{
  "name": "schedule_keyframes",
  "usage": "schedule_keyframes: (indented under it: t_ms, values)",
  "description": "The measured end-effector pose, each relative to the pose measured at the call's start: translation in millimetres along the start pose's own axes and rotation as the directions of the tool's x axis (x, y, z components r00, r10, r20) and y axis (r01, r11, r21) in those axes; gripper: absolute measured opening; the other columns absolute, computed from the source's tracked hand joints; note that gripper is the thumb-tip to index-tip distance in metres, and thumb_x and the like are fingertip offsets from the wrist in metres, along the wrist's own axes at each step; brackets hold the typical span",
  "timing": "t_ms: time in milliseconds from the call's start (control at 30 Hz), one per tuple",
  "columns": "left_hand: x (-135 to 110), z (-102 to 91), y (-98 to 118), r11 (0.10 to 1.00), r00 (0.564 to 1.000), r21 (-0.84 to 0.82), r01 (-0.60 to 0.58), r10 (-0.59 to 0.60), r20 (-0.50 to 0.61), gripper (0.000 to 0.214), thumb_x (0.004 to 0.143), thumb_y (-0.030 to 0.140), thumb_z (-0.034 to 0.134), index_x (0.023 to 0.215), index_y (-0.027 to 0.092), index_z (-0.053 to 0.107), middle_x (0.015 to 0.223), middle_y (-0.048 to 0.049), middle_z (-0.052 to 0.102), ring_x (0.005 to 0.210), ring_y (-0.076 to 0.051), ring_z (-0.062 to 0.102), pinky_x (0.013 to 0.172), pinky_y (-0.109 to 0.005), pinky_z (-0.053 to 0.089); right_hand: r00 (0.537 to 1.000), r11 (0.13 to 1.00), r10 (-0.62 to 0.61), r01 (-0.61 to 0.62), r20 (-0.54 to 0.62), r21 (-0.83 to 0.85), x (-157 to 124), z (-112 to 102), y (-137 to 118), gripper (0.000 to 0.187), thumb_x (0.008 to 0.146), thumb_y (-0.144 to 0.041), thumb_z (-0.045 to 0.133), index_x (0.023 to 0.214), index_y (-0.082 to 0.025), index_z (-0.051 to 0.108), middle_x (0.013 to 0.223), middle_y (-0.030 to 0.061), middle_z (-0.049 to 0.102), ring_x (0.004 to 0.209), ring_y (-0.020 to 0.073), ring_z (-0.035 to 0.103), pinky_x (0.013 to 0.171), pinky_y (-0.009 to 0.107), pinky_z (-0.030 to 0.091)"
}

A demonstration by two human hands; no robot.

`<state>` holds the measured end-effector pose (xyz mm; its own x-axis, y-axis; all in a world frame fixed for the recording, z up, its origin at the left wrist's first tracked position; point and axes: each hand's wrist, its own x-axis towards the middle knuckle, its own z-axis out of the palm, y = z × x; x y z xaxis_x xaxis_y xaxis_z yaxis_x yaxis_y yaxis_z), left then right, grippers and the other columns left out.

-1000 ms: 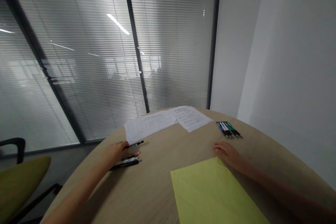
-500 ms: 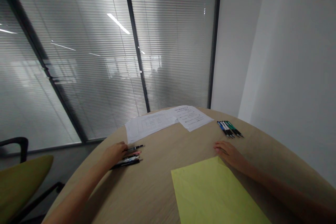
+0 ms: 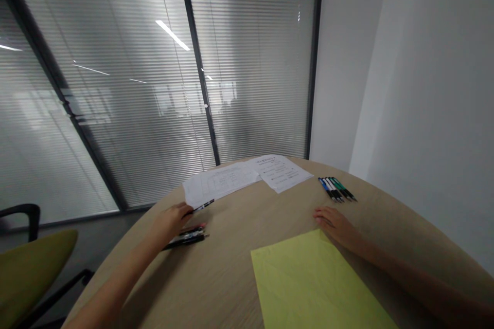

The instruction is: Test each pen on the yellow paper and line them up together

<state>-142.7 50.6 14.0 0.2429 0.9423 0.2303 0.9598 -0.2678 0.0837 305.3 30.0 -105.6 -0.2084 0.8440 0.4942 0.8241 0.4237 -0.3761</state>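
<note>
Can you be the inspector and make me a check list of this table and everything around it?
Surface: round wooden table, light colored.
Job's things: black pen pinched in the left hand; bunch of pens just beside that hand.
Clutter: white papers; row of pens; yellow sheet.
Hands: left holds the pen; right hand lies flat on the table, touching the yellow sheet's corner.
Cables: nothing seen.
Surroundings: window blinds, white wall, green chair.
</note>
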Motion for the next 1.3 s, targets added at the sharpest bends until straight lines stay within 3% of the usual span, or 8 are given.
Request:
schedule_keyframes:
  t_ms: [133,300,467,633,733,900,1067,1300]
  values:
    - [-3,-7.8,29,0.888,0.993,-0.458,0.045,-0.089,-0.075,0.033,0.070,0.035,0.046,0.094,0.015,0.057,0.087,-0.0067,0.062,0.080,-0.021,0.059,0.072,-0.030,0.045,1.000,1.000,0.017,-0.017,-0.010,0.016,0,1,-2,0.026,0.079,-0.028,0.040,0.086,-0.019,0.062,0.096,0.0084,0.063,0.095,0.0208,0.053,0.088,0.039,0.039]
    - [-17,-17.2,84,0.384,0.983,-0.908,0.167,-0.136,0.123,0.044,0.067,0.035,0.052,0.107,0.016,0.046,0.076,-0.0011,0.060,0.074,-0.018,0.059,0.069,-0.032,0.047,1.000,1.000,0.021,-0.020,-0.008,0.021,0,1,-4,0.026,0.079,-0.027,0.039,0.086,-0.020,0.062,0.098,0.0077,0.062,0.096,0.0207,0.053,0.089,0.039,0.038]
    - [-12,-7.3,120,-0.148,0.955,-0.944,0.293,0.004,0.296,0.023,0.065,0.016,0.050,0.088,0.018,0.047,0.064,0.0024,0.055,0.061,-0.013,0.058,0.067,-0.029,0.046,1.000,1.000,0.029,-0.029,0.000,-0.002,1,1,-6,0.027,0.080,-0.028,0.038,0.087,-0.019,0.063,0.098,0.0083,0.063,0.097,0.0209,0.053,0.089,0.038,0.038]
    - [12,5.9,132,-0.475,0.928,-0.803,0.359,0.095,0.359,0.008,0.066,0.011,0.045,0.071,0.017,0.046,0.055,0.0042,0.047,0.042,-0.007,0.045,0.054,-0.023,0.043,0.999,1.000,0.031,-0.031,-0.009,0.000,0,2,-4,0.027,0.080,-0.028,0.039,0.089,-0.017,0.062,0.099,0.0093,0.062,0.098,0.0211,0.053,0.089,0.038,0.038]
    - [18,8.9,133,-0.560,0.913,-0.723,0.405,0.210,0.349,0.024,0.076,0.034,0.044,0.060,0.016,0.046,0.049,0.0044,0.039,0.041,-0.008,0.040,0.051,-0.024,0.043,1.000,1.000,0.027,-0.027,-0.012,0.001,0,3,-2,0.027,0.080,-0.028,0.038,0.088,-0.018,0.062,0.099,0.0092,0.062,0.098,0.0212,0.052,0.089,0.039,0.038]
    - [16,17.9,130,-0.554,0.868,-0.669,0.495,0.340,0.360,0.061,0.072,0.071,0.025,0.041,0.018,0.034,0.041,0.0059,0.026,0.038,-0.008,0.030,0.047,-0.025,0.041,1.000,0.999,0.030,-0.030,-0.004,0.024,-1,1,-2,0.028,0.080,-0.029,0.038,0.089,-0.018,0.062,0.099,0.0092,0.062,0.097,0.0209,0.053,0.089,0.039,0.038]
    - [15,19.1,126,-0.536,0.843,-0.652,0.536,0.377,0.383,0.063,0.073,0.069,0.022,0.037,0.018,0.031,0.037,0.0064,0.022,0.036,-0.008,0.027,0.045,-0.024,0.039,0.999,0.999,0.036,-0.036,-0.012,0.018,-2,0,-3,0.028,0.080,-0.029,0.037,0.088,-0.018,0.062,0.099,0.0090,0.062,0.097,0.0209,0.053,0.089,0.039,0.038]
    - [19,14.6,119,-0.633,0.891,-0.627,0.454,0.306,0.336,0.062,0.078,0.059,0.023,0.058,0.011,0.056,0.037,0.0060,0.028,0.034,-0.008,0.026,0.041,-0.022,0.034,1.000,1.000,0.013,-0.013,-0.012,-0.013,-3,-1,-2,0.029,0.080,-0.029,0.038,0.089,-0.016,0.062,0.099,0.0110,0.062,0.096,0.0215,0.053,0.088,0.039,0.039]
